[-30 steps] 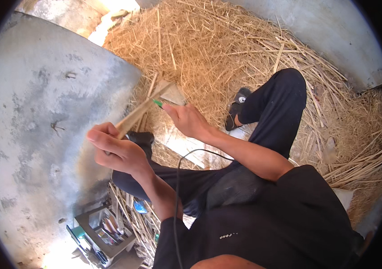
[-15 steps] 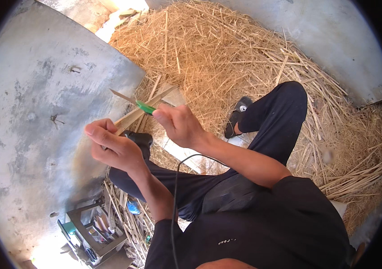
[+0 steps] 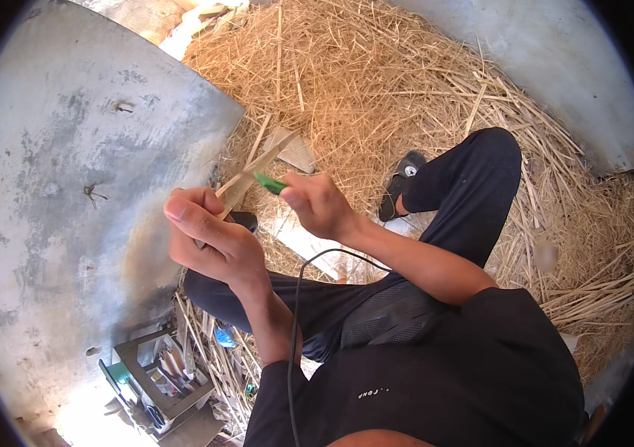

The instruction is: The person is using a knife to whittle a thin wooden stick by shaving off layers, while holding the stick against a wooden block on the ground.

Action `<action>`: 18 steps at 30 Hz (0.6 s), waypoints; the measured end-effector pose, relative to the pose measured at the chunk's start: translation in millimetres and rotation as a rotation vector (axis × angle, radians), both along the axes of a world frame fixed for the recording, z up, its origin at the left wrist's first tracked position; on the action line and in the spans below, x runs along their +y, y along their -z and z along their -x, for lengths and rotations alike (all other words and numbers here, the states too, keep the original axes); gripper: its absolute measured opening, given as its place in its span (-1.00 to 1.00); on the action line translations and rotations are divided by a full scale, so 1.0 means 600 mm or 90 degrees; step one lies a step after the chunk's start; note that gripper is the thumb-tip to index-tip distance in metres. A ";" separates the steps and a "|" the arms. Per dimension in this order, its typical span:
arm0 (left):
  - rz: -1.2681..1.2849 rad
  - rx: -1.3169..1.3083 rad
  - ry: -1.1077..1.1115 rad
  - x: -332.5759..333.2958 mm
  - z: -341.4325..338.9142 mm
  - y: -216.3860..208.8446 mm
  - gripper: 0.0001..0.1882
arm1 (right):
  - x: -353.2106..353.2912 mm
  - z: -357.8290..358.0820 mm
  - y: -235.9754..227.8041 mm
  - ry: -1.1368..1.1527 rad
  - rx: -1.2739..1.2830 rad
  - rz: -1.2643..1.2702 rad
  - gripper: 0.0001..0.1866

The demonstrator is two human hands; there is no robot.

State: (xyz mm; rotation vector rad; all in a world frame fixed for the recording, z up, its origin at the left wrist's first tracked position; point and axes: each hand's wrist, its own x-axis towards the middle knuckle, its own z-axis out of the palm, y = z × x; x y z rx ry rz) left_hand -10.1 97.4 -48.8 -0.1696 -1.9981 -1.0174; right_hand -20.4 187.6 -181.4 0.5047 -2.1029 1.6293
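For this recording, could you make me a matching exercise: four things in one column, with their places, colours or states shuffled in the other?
Things
1. Green-handled tool
2. Pale wooden strip
3. Cable
4. Straw-like heap

Places, colours, states
A. Black and curved
B. Gripped in the left hand
C. Spread across the upper part of the picture
D. Gripped in the right hand

Right pairs: 1-D, 2-B, 3-A, 4-C
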 end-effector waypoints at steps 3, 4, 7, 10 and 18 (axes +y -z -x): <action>-0.023 -0.027 0.002 0.004 -0.005 -0.003 -0.48 | 0.009 0.047 0.086 0.088 -0.286 -0.116 -0.40; -0.039 -0.039 -0.003 -0.001 -0.005 0.000 -0.48 | 0.012 0.061 0.085 0.130 -0.275 -0.181 -0.40; -0.055 -0.039 -0.039 -0.010 0.005 -0.006 -0.48 | -0.007 0.038 0.029 0.046 -0.228 -0.080 -0.42; -0.045 0.010 -0.011 -0.010 0.011 0.003 -0.49 | -0.023 0.012 -0.033 -0.035 -0.022 0.053 -0.56; 0.017 -0.041 -0.014 -0.004 -0.003 -0.007 -0.51 | -0.007 0.050 0.049 0.084 -0.161 -0.143 -0.48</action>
